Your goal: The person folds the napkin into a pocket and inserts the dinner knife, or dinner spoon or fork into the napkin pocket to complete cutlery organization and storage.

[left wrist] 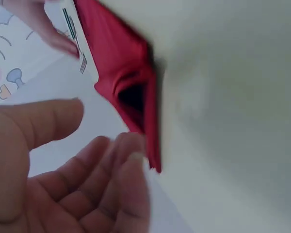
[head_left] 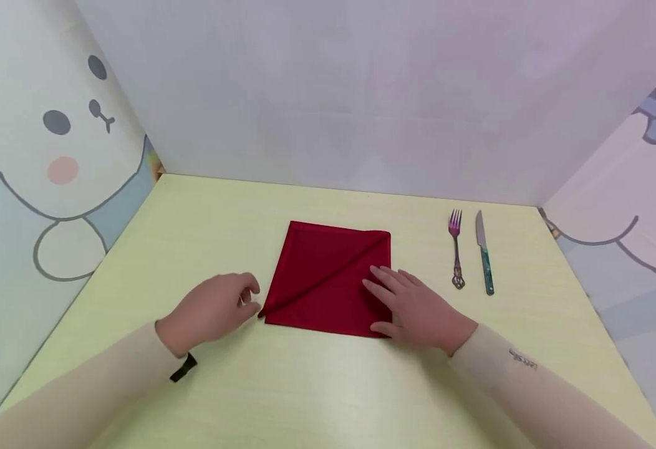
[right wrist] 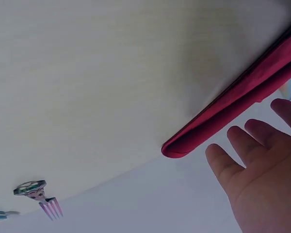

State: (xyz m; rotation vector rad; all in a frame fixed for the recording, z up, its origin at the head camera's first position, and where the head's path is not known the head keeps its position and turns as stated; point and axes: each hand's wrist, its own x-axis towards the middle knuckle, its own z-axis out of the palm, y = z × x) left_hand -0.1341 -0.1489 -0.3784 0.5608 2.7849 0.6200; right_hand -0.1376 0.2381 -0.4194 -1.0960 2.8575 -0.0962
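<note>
A dark red cloth napkin (head_left: 317, 262) lies folded into a square, with a diagonal edge running from its far right corner to its near left corner. Beside that near left corner is my left hand (head_left: 216, 310), fingers loosely bent and nothing between them. The left wrist view has the thumb apart from the fingers, and a hollow fold of the napkin (left wrist: 116, 48) gapes just beyond them. Over the napkin's right side spreads my right hand (head_left: 418, 308), palm down with fingers extended. From the right wrist, layered red cloth (right wrist: 233, 107) shows close to the fingertips.
To the right of the napkin lie a fork (head_left: 456, 246) with purplish tines and a knife (head_left: 484, 255) with a green handle, side by side. The pale yellow table (head_left: 305, 386) meets a whitish wall (head_left: 328, 112) at the back. Cartoon-printed panels stand left and right.
</note>
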